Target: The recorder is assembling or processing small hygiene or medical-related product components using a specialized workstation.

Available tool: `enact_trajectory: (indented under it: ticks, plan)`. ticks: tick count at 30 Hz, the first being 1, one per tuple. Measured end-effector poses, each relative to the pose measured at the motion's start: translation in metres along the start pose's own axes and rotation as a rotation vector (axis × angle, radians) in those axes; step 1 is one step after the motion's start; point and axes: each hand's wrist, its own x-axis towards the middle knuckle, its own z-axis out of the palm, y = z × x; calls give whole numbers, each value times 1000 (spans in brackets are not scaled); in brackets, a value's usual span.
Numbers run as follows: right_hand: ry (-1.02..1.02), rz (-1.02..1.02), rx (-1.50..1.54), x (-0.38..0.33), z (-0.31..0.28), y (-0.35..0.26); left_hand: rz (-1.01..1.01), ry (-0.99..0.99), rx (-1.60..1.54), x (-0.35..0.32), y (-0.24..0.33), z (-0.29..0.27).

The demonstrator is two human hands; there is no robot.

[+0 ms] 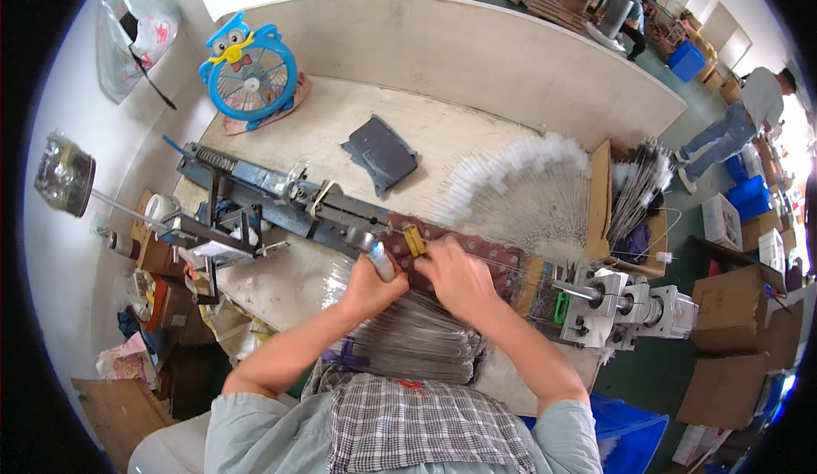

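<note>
My left hand (373,294) is closed around a pale blue and white handle (380,261) with a round metal end (360,239). Whether that handle is joined to the long metal bench machine (281,206) I cannot tell. My right hand (462,280) has its fingers drawn together beside a small yellow block (414,240) on a reddish-brown board (502,280); what the fingertips pinch is hidden. Under my wrists, by my lap, lies a thick bundle of thin metal wires (417,338). Right of the board stands a motor-like unit with a metal shaft (583,291).
Wire brushes with white tufts (519,176) fan out at the back right, by a cardboard box (600,189) of more wires. A dark flat pad (380,155) and a blue cartoon fan (251,82) occupy the back. Another person (749,117) stands far right.
</note>
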Motion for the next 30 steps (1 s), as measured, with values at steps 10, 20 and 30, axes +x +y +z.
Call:
enact_trajectory:
  ticks: [10,20,30]
  plan:
    - [-30,-73,58,6,16,7,-168,154,-698,-20,-59,-129]
    - [-46,-149,44,-2,-5,-10,-324,494,-881,-33,-65,-170]
    - [207,-218,-10,-6,-69,-15,-106,314,-696,-34,-15,-64]
